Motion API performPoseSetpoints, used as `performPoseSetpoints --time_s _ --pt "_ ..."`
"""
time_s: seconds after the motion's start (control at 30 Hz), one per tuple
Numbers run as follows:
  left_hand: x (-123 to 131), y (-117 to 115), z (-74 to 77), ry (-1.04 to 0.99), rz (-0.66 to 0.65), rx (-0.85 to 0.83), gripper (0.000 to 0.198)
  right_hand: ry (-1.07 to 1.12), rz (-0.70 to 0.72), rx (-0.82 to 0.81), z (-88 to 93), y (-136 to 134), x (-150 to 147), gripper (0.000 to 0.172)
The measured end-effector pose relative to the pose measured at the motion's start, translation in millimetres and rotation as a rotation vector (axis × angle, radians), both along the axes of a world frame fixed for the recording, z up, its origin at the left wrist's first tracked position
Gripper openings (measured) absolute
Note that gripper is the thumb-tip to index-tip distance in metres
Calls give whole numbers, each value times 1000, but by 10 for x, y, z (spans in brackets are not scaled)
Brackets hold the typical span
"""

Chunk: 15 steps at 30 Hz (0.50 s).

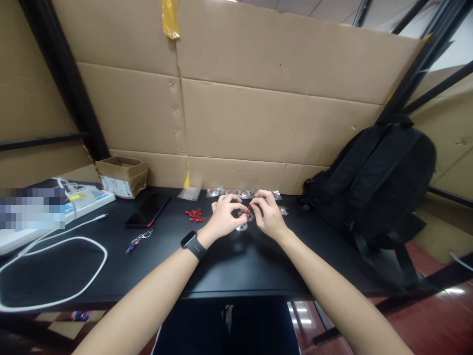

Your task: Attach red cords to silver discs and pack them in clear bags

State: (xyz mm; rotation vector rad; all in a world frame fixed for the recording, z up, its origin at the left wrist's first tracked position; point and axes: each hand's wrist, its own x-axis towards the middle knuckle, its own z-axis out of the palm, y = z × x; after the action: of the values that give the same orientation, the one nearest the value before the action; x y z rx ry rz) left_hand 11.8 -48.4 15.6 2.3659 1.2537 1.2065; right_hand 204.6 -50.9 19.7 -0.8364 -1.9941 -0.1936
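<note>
My left hand (224, 217), with a dark watch on the wrist, closes its thumb and fingers on a small round shiny disc (251, 216). Facing it, my right hand (269, 215) pinches a thin red cord (249, 209) that reaches the disc. Whether the cord passes through the disc is too small to tell. Just below the fingers, another clear, silvery disc (241, 228) lies on the black table. To the left of my left hand sits a bundle of red cords (195, 215).
Several small plastic packets (214, 192) line the back, near a clear bag (189, 193). At left are a phone (148, 211), a keychain (138, 241), a white cable (105, 256) and an open cardboard box (123, 175). A black backpack (377, 182) stands right; another disc (283, 210) lies nearer.
</note>
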Motion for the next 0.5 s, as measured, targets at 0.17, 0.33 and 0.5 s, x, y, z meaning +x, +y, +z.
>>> performPoseSetpoints --time_s 0.17,0.33,0.5 --pt "-74 -11 56 -37 -89 34 11 -14 88 -68 33 2 -68 12" --pt "-70 -34 104 -53 -28 28 13 14 129 -98 47 9 -74 11" --pt "-87 -25 120 -13 18 57 10 2 119 -106 44 20 -50 8"
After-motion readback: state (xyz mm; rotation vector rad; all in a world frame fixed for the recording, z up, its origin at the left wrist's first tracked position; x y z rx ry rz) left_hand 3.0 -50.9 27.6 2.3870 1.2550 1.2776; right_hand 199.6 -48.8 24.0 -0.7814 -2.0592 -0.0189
